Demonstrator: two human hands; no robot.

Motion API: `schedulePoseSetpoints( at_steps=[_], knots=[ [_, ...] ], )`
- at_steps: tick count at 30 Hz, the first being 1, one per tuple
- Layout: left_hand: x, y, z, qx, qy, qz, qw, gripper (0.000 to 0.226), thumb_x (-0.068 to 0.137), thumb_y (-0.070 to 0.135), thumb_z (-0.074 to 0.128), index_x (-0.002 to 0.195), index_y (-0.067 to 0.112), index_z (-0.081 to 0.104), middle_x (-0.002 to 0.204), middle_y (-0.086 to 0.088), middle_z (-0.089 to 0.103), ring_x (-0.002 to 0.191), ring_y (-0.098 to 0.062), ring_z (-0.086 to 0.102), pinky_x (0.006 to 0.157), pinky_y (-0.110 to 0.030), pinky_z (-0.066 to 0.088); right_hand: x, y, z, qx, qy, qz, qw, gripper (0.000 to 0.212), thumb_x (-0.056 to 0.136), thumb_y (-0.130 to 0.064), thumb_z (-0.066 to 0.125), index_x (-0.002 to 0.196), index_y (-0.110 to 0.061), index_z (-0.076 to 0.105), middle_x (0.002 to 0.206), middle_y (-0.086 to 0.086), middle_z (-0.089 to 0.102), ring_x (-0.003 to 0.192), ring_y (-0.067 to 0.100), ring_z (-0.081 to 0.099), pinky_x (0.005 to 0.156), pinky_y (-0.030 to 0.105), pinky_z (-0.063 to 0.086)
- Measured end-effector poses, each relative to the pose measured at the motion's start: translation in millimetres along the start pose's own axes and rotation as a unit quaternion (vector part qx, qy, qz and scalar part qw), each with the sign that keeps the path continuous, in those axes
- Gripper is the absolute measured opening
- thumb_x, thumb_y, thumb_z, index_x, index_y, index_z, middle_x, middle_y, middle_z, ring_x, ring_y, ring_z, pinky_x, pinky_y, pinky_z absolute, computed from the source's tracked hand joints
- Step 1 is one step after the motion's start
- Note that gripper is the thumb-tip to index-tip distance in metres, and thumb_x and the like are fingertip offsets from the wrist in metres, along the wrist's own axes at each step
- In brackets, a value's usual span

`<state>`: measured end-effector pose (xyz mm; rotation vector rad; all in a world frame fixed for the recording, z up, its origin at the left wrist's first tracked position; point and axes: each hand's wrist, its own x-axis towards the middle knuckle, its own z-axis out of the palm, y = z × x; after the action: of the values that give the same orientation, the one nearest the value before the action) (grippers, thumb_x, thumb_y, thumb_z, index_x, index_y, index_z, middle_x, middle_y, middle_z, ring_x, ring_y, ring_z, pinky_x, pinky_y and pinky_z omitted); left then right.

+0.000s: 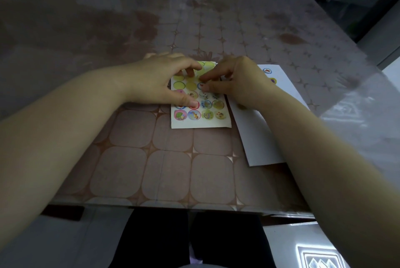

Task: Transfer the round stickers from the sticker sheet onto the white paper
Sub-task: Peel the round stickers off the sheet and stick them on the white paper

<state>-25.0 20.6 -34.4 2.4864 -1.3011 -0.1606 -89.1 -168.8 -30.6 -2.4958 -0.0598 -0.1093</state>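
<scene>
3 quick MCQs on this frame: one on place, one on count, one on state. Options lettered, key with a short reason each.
1. Where is the white paper relative to the sticker sheet?
A. To its right
B. To its left
C. Underneath it

2. How many printed stickers fill the sheet's nearest row?
A. Two
B. Four
C. Six

3. What is the left hand doing?
A. Hanging off the table
B. Lifting the paper
C. Resting on the sheet

Key: 1 A, the paper lies under the right forearm, right of the sheet. 2 B, four printed circles show in that row. 3 C, its thumb and fingers lie on the sheet.
</scene>
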Motion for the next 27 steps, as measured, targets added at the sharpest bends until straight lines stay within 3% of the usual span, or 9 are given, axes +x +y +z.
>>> schedulePoseSetpoints(
  at_steps=[5, 9, 14, 19, 21, 23, 27],
  knots=[
    [0.4, -1.2, 3.2, 0.007, -0.005, -0.011, 1.0, 0.093, 0.051, 0.082, 0.041, 0.133, 0.036, 0.037, 0.123, 0.016, 0.042, 0.122, -0.007, 0.036, 0.097, -0.028, 0.02, -0.5, -0.5, 1.9, -0.007, 0.008, -0.021, 1.0, 0.015, 0.074, -0.027, 0.075, 0.089, -0.027, 0.074, 0.077, -0.017, 0.052, 0.076, 0.0, 0.048, 0.066, 0.01, 0.035],
    [1.5, -0.9, 3.1, 0.007, -0.009, -0.021, 1.0, 0.095, 0.049, 0.082, 0.04, 0.132, 0.035, 0.039, 0.124, 0.013, 0.042, 0.122, -0.008, 0.035, 0.096, -0.028, 0.019, -3.3, -2.1, 1.4, 0.012, -0.001, -0.005, 1.0, 0.009, 0.075, -0.026, 0.075, 0.081, -0.02, 0.072, 0.072, -0.016, 0.051, 0.061, -0.004, 0.047, 0.054, 0.012, 0.037],
    [1.3, -1.3, 2.5, 0.011, -0.013, -0.018, 1.0, 0.089, 0.051, 0.083, 0.04, 0.127, 0.036, 0.045, 0.123, 0.012, 0.042, 0.122, -0.009, 0.036, 0.099, -0.03, 0.019, -4.9, -2.0, -0.7, 0.011, -0.001, 0.021, 1.0, 0.018, 0.074, -0.032, 0.075, 0.089, -0.023, 0.07, 0.069, -0.02, 0.049, 0.053, -0.005, 0.047, 0.037, 0.006, 0.032],
    [0.9, 0.8, 0.9, 0.0, -0.017, -0.018, 1.0, 0.08, 0.051, 0.082, 0.041, 0.12, 0.042, 0.048, 0.117, 0.015, 0.041, 0.118, -0.007, 0.036, 0.098, -0.032, 0.019, -4.6, -4.6, 0.3, 0.024, 0.0, 0.028, 0.999, 0.018, 0.074, -0.027, 0.076, 0.089, -0.018, 0.072, 0.061, -0.018, 0.047, 0.048, -0.012, 0.045, 0.041, 0.006, 0.03],
    [0.8, 0.9, 0.6, -0.001, -0.016, -0.016, 1.0, 0.076, 0.051, 0.082, 0.041, 0.117, 0.044, 0.048, 0.116, 0.014, 0.041, 0.118, -0.007, 0.037, 0.097, -0.032, 0.019, -5.7, -5.9, -0.3, 0.035, -0.012, 0.035, 0.999, 0.013, 0.077, -0.023, 0.074, 0.087, -0.016, 0.071, 0.048, -0.017, 0.05, 0.045, -0.015, 0.045, 0.042, 0.004, 0.03],
    [0.5, 1.5, 0.4, -0.008, -0.018, -0.017, 1.0, 0.072, 0.051, 0.082, 0.042, 0.114, 0.047, 0.048, 0.115, 0.015, 0.041, 0.117, -0.007, 0.037, 0.098, -0.032, 0.02, -7.4, -7.1, -0.2, 0.038, -0.023, 0.032, 0.999, 0.009, 0.079, -0.02, 0.071, 0.085, -0.014, 0.07, 0.041, -0.025, 0.051, 0.045, -0.017, 0.045, 0.045, 0.002, 0.032],
    [-0.1, 3.5, -1.0, -0.019, -0.029, -0.02, 0.999, 0.072, 0.053, 0.081, 0.044, 0.119, 0.051, 0.046, 0.12, 0.017, 0.038, 0.115, 0.0, 0.03, 0.098, -0.029, 0.016, -9.3, -1.9, -6.0, 0.035, 0.012, 0.032, 0.999, 0.02, 0.073, -0.026, 0.076, 0.09, -0.025, 0.065, 0.07, -0.021, 0.051, 0.064, -0.005, 0.047, 0.05, 0.01, 0.038]
  ],
)
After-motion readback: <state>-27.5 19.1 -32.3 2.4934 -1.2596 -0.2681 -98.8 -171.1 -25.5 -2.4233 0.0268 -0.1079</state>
